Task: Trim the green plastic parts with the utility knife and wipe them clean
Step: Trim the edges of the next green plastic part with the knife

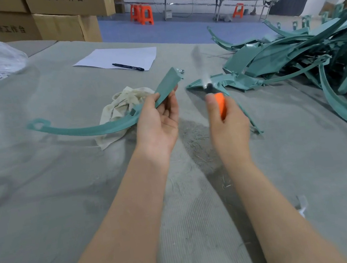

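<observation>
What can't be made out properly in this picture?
Head view:
- The utility knife blade: smeared by motion blur, so its length and edge are unclear.
- The pile of green parts: cut off by the right edge.
- The cloth: partly hidden behind the held green part and left hand.

Curved green part (92, 128): thin arc, loop eye at left, wide wedge end tilted up, gripped in left hand (158, 122). Utility knife (220, 103): orange body, blade blurred, pointing up, in right hand (226, 124). Crumpled cream rag (121, 107) behind the arc. Green parts pile (301, 52) at right.
</observation>
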The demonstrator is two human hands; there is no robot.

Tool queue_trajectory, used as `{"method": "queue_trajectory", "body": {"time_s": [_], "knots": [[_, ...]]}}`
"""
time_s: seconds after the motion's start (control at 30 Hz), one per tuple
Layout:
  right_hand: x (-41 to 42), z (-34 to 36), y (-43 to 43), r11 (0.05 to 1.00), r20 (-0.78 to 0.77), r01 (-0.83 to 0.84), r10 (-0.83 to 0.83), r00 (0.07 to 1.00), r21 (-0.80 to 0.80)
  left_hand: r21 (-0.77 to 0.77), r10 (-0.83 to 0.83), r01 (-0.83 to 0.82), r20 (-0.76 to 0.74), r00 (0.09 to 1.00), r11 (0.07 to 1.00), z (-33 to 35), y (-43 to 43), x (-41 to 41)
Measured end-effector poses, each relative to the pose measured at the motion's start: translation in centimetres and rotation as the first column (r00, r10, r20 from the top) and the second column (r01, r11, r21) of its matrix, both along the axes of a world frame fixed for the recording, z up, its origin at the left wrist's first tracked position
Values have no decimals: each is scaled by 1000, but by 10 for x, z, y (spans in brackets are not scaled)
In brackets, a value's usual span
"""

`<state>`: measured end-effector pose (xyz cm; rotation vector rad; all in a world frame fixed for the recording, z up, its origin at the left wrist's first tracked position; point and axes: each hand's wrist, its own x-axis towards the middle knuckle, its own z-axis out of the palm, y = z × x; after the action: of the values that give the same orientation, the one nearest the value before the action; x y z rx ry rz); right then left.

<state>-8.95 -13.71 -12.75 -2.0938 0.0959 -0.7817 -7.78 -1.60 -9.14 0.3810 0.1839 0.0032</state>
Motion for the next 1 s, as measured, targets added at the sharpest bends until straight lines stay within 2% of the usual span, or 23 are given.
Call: {"method": "queue_trajectory", "body": {"time_s": [0.13, 0.37, 0.5, 0.57, 0.7, 0.8, 1.0], "knots": [[4, 3, -16, 997, -79, 50, -45, 996, 65, 1, 21, -21, -21, 1000, 1000, -1, 1, 1], [-1, 8, -4, 982, -71, -90, 103, 992, 167, -10, -2, 2, 25, 1000, 1000, -3, 1, 1], [-4, 15, 0, 955, -87, -167, 193, 977, 247, 35, -22, 20, 49, 999, 999, -4, 1, 0], [-6, 18, -1, 899, -67, -231, 275, 959, 371, 77, -24, 20, 45, 999, 997, -4, 0, 0], [-8, 24, -7, 707, 4, -311, 399, 917, 635, 197, 1, -12, 55, 998, 980, -4, -3, 0], [-8, 27, -10, 648, 12, -328, 441, 897, 688, 283, 13, -33, 73, 997, 959, -3, -6, 0], [-10, 30, -8, 594, 46, -365, 483, 875, 717, 425, 2, -50, 114, 994, 904, -3, -12, -2]]}}
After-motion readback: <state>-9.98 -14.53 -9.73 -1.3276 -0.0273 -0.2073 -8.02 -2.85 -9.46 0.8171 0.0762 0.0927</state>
